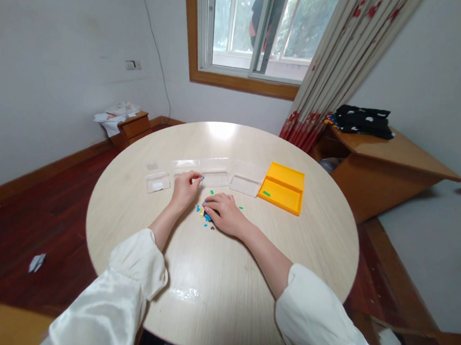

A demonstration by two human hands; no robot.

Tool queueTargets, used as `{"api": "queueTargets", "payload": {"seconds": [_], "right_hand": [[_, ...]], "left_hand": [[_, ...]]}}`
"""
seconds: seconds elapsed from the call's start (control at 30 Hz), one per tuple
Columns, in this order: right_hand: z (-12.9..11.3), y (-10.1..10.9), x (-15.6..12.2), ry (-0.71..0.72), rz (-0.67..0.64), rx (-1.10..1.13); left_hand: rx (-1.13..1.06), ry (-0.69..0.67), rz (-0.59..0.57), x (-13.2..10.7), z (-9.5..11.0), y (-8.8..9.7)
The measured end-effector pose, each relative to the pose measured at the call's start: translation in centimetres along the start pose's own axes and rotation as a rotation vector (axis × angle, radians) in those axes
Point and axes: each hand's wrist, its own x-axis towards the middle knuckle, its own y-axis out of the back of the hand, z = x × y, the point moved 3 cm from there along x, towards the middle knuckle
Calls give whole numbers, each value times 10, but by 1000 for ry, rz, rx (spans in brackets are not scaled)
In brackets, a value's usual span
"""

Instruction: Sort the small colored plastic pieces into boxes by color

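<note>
Two bare hands reach in from the near edge of a round, pale desk [213, 293], on either side of a small pile of pieces [208, 218]. The pile, mostly blue with some yellow, lies well in from every edge, roughly midway between the left and right ones. The left hand [186, 190] sits closer to the far edge; its grip is closed to a narrow pinch on a small blue piece [203, 178]. That piece shows at the left end of the middle clear box [216, 178], whose long axis runs roughly from the desk's left edge toward its right. The left hand is the nearer one to this box, though whether the piece is over the rim or just outside it is unclear, and its own long axis is too small to read. The right hand [227, 215] lies over the right side of the pile with bent fingers; its grip is partly curled, and whether it has hold of anything is hidden. Toward the right edge, an opened yellow box [286, 197] holds a green piece [266, 193], with another clear box [244, 185] standing just left of it
</note>
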Motion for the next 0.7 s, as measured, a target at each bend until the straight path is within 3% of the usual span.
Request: {"api": "queueTargets", "payload": {"seconds": [0.33,0.7], "right_hand": [[0,2,1,-6,63,-34],[14,5,2,-40,314,134]], "left_hand": [[94,-47,-62,7,-3,-13],[162,-76,-97,7,-5,-16]]}}
